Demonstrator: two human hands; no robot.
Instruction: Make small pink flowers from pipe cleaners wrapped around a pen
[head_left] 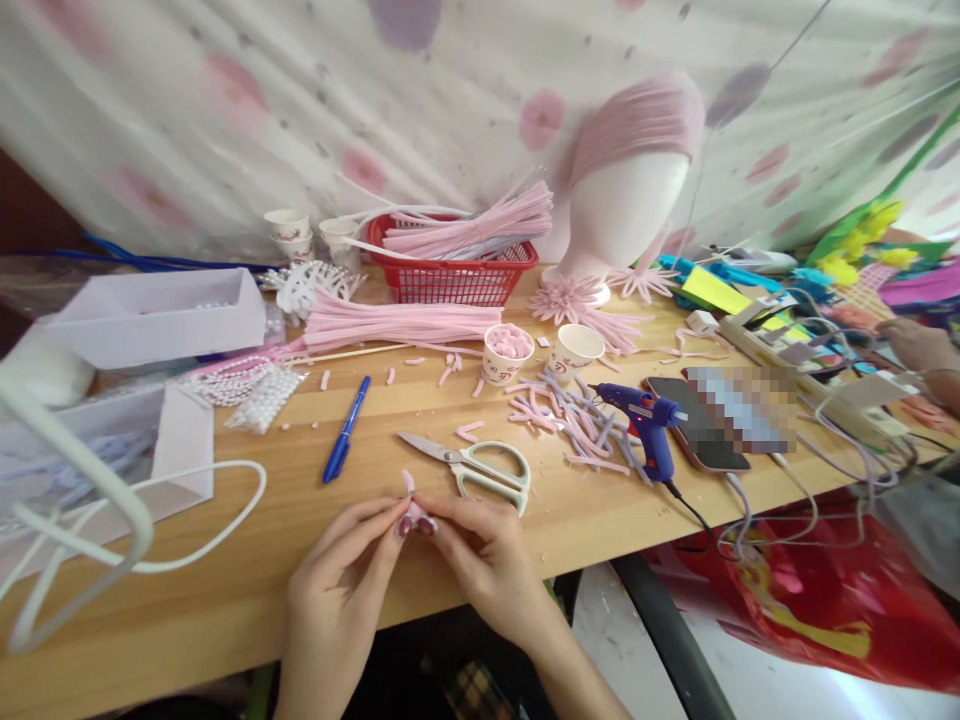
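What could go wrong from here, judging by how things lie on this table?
The small pink piece pinched between the fingertips of the left hand and right hand could slip and drop.

The scissors lie just beyond the right hand, so reaching forward might knock them.

The glue gun lies beside a dark phone, its cord running toward the front edge of the table; a snag could drag it.

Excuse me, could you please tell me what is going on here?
A person's left hand and right hand are pinching a small pink piece near the front edge of the table. Scissors lie just beyond, with a blue pen to their left. Farther right are loose short strips and a blue glue gun.
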